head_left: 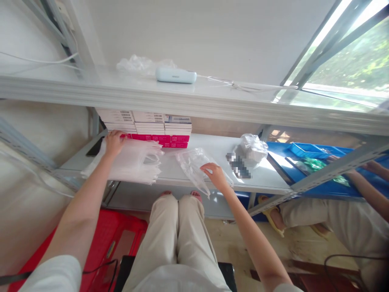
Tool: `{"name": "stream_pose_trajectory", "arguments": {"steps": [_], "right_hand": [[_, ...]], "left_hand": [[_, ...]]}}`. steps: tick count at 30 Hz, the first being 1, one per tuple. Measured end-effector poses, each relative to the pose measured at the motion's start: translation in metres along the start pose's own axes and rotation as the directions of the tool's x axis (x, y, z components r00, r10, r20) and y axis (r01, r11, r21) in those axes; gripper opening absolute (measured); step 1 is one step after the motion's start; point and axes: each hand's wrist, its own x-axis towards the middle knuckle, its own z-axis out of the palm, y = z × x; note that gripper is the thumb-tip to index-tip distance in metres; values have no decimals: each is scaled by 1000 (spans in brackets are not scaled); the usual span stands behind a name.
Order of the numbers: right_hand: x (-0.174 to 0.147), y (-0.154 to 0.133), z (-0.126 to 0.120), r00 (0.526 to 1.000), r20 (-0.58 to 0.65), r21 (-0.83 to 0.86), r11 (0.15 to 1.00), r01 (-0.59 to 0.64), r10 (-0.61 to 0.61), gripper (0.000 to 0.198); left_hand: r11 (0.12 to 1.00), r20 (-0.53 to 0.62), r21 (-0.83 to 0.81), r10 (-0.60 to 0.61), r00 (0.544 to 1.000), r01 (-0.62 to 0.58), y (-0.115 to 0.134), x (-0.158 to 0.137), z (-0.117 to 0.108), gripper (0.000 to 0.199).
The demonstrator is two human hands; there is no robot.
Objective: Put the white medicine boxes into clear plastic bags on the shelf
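My left hand [114,144] reaches over a stack of frosted plastic bags [133,160] to the left end of a row of pink boxes [164,140]. Its fingers are bent against a pink box there, and the fingertips are partly hidden. My right hand [215,174] has curved fingers and thumb at a loose clear plastic bag [194,164], which lies crumpled on the shelf and hangs over its front edge. White boxes [148,121] are piled on top of the pink ones.
A dark flat object [95,148] lies left of the bags. Right of my right hand sits a crumpled plastic bundle [252,150]. The upper shelf [121,91] holds a pale blue device [176,76]. Another person's hands [343,166] work near a blue tray [319,150]. A red stool [112,231] stands below left.
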Motion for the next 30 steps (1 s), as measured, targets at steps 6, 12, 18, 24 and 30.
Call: {"name": "stream_pose_trajectory", "arguments": {"steps": [6, 12, 18, 24, 30], "right_hand": [[4, -2, 0, 999, -50, -80, 997, -4, 0, 18], [12, 5, 2, 987, -127, -15, 995, -98, 96, 24], [15, 7, -1, 973, -150, 167, 974, -152, 178, 22], [2, -14, -6, 952, -175, 337, 923, -184, 253, 25], [-17, -25, -17, 945, -139, 393, 892, -221, 296, 28]], "left_hand": [[996, -37, -28, 82, 996, -83, 26, 13, -22, 24], [951, -86, -204, 217, 972, -231, 104, -17, -89, 21], [644, 269, -748, 75, 960, 160, 191, -137, -82, 31], [-105, 804, -586, 48, 592, 804, 253, -198, 8, 53], [-388, 796, -567, -30, 604, 727, 294, -190, 39, 40]]}}
